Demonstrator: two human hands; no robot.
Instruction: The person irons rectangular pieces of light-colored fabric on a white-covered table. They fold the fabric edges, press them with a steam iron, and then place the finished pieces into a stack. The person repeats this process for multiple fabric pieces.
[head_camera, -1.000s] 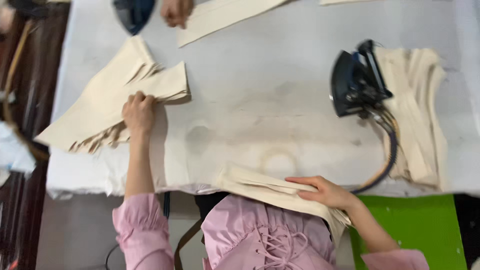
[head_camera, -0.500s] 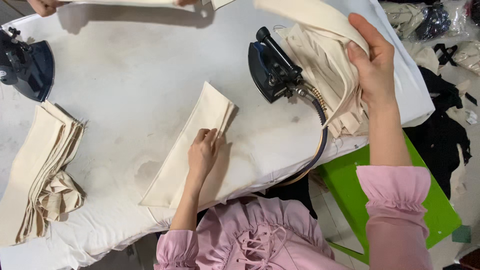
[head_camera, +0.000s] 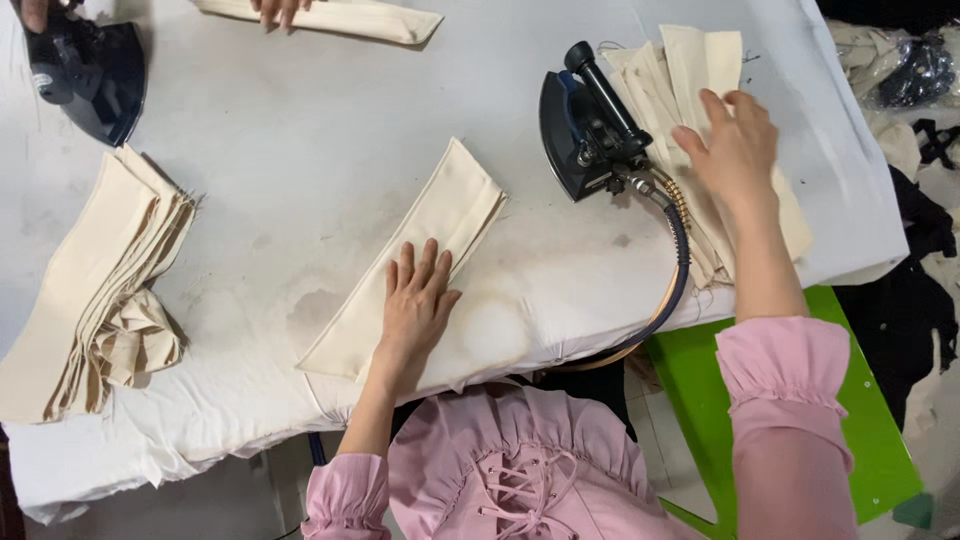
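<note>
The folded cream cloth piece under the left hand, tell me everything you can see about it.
The folded cream cloth piece is a long, flat strip of plain woven-looking fabric, folded lengthwise with crisp edges. It lies diagonally on the white padded table, its upper end pointing toward the dark iron without touching it, its lower end near the table's front edge. The left hand rests flat on its lower half, fingers spread. Nothing else touches it.
</note>
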